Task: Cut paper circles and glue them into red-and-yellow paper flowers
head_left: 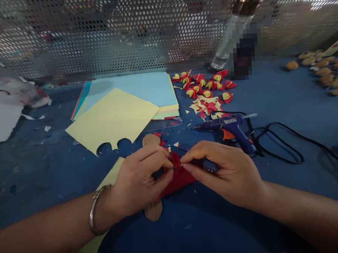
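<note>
A perforated metal screen [141, 33] stands behind the blue table [269, 98]. Left of the glue gun [233, 127] and nearer, a small red paper piece [175, 159] is pinched by left hand [145, 177] and right hand [228, 172].

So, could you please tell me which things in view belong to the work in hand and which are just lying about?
Seemingly in use:
small red piece between left hand and right hand
red paper beneath
cut yellow sheet
red-and-yellow pieces
glue gun

Probably just lying about:
clear bottle
white item at left
brown pieces at far right
</note>
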Demonstrator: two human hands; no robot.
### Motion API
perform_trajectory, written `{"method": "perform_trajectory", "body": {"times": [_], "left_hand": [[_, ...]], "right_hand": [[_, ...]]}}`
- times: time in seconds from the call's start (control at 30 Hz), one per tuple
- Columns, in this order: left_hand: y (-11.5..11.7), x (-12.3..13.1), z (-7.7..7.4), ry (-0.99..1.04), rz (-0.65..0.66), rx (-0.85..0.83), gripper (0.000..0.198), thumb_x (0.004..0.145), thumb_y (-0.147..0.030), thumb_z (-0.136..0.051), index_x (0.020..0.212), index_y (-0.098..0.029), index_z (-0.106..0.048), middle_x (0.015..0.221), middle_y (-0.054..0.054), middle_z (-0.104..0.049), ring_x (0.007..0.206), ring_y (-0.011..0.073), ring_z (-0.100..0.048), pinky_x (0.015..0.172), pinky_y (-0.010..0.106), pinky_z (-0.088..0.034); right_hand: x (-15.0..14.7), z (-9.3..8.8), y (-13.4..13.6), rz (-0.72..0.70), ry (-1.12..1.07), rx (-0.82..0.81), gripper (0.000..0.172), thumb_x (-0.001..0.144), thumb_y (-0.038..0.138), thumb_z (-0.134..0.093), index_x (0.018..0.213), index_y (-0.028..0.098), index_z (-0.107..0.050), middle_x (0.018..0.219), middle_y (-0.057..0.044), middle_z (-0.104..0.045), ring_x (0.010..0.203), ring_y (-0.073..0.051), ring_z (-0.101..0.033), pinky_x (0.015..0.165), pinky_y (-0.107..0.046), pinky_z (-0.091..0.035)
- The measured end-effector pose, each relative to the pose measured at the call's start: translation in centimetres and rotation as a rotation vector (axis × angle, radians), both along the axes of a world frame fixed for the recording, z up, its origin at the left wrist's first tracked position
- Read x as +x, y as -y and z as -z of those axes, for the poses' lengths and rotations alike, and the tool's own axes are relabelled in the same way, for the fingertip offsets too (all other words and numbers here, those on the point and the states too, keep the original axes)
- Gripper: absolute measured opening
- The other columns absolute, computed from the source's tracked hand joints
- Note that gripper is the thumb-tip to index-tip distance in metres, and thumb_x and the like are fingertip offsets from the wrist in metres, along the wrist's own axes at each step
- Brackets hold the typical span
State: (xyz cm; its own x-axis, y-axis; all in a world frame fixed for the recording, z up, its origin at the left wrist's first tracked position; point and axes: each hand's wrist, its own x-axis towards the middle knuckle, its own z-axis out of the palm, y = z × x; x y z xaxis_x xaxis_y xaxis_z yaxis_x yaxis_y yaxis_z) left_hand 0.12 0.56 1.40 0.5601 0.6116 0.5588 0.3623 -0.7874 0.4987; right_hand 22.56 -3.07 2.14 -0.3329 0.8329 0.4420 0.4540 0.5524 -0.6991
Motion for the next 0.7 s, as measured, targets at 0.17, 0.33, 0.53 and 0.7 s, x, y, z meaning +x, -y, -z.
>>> {"method": "perform_trajectory", "body": {"times": [0.17,0.33,0.53,0.7], "left_hand": [[0.05,0.03,0.25,-0.007,0.0,-0.002,0.019,0.091,-0.003,-0.064,0.079,-0.017,-0.067,0.079,0.003,-0.074,0.076,0.0139,-0.072,0.071,0.024,-0.057],[0.0,-0.02,0.45,-0.022,-0.002,-0.022,0.018,0.09,-0.003,-0.065,0.079,-0.017,-0.067,0.079,0.003,-0.074,0.075,0.0149,-0.071,0.069,0.025,-0.056],[-0.1,-0.08,0.46,-0.021,-0.002,-0.023,0.018,0.089,-0.003,-0.064,0.079,-0.018,-0.066,0.079,0.003,-0.074,0.074,0.0152,-0.071,0.067,0.026,-0.055],[-0.36,-0.04,0.62,0.016,-0.014,-0.087,0.018,0.088,-0.002,-0.065,0.079,-0.017,-0.067,0.081,0.003,-0.075,0.078,0.0142,-0.072,0.071,0.024,-0.056]], "right_hand": [[0.02,0.14,-0.01,-0.002,-0.005,0.003,0.011,0.098,0.011,-0.069,0.101,0.02,-0.074,0.092,0.0,-0.08,0.08,-0.01,-0.075,0.073,-0.02,-0.06],[0.0,0.13,-0.01,0.002,0.014,-0.011,0.011,0.099,0.013,-0.067,0.101,0.021,-0.074,0.091,0.0,-0.079,0.077,-0.011,-0.074,0.071,-0.022,-0.06],[-0.08,0.08,-0.04,0.002,0.022,-0.004,0.011,0.098,0.011,-0.068,0.1,0.021,-0.074,0.09,0.001,-0.079,0.076,-0.01,-0.074,0.07,-0.021,-0.059],[0.12,0.25,-0.02,0.035,0.033,0.002,0.012,0.098,0.014,-0.069,0.106,0.021,-0.074,0.096,-0.001,-0.081,0.08,-0.011,-0.077,0.073,-0.021,-0.062]]}}
